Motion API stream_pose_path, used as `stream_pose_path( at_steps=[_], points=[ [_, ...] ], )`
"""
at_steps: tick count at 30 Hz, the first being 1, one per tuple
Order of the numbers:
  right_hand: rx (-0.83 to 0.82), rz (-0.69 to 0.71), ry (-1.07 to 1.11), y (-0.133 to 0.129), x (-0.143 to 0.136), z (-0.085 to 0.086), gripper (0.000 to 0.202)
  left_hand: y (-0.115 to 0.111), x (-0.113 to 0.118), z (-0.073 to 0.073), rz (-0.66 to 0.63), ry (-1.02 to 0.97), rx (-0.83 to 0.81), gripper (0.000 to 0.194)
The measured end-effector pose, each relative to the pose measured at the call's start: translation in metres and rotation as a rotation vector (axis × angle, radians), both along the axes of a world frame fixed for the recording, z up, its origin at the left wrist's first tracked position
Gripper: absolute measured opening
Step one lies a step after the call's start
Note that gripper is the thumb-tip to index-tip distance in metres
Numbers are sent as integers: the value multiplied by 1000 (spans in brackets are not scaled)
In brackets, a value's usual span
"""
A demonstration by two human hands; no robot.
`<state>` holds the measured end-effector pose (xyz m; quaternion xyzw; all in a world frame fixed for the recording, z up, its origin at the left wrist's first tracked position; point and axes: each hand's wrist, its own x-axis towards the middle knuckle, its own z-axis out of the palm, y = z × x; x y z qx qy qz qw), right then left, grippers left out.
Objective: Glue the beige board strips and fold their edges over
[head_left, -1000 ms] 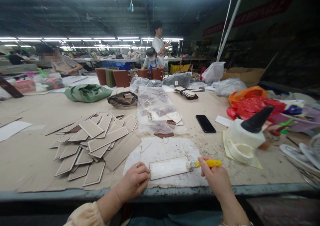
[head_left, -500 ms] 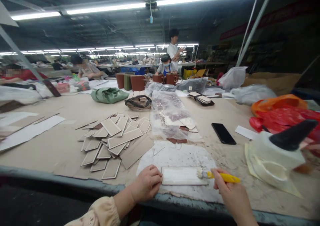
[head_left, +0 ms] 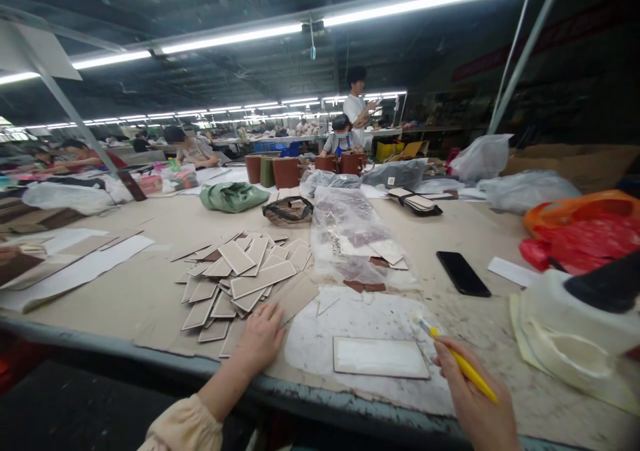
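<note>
A rectangular panel (head_left: 380, 358) with a whitish wet-looking face lies flat on a stained white sheet (head_left: 313, 331) near the table's front edge. My right hand (head_left: 470, 384) is closed around a yellow-handled brush (head_left: 467, 368), its bristles just above or on the sheet, behind the panel and apart from it. To the left, my left hand (head_left: 263, 334) rests with fingers spread at the lower right edge of a loose pile of beige panels (head_left: 235, 274). Whether its fingertips grip a panel is not clear; none is lifted.
At the right stand a white glue container (head_left: 565, 324) and a black phone (head_left: 463, 273). Clear plastic (head_left: 350, 231), a green bag (head_left: 233, 196) and red plastic (head_left: 585, 238) lie farther back. A person's hand (head_left: 7, 254) shows at the far left.
My left hand has let go of the whitish panel's left end and moved left to the pile. The brush has lifted off the panel and moved back onto or over the sheet. The view has shifted slightly.
</note>
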<state>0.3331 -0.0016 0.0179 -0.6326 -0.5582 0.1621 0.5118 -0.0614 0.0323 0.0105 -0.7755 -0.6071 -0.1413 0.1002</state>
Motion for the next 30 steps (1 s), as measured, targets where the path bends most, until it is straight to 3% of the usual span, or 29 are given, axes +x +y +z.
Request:
stream_pose_path(
  at_steps=[9,16,20,22,25,30],
  points=[
    [80,78,-29,-5,-13,8,27,5,-22,-5,-76,-15,55,29],
    [161,124,-91,-3,-9,-7,28,2,-34,-6,-93,-55,143,41],
    [204,162,-140,-3,-12,-7,26,0,-32,-4,-91,-160,145,47],
    [222,172,-149,-3,-14,-4,25,0,-30,1,-79,-245,153,43],
    [225,183,-113,-4,-19,0,24,-3,-23,14,-101,-368,197,22],
    [133,246,88,-7,-32,2,23,-21,13,40,-329,-479,272,14]
  ],
)
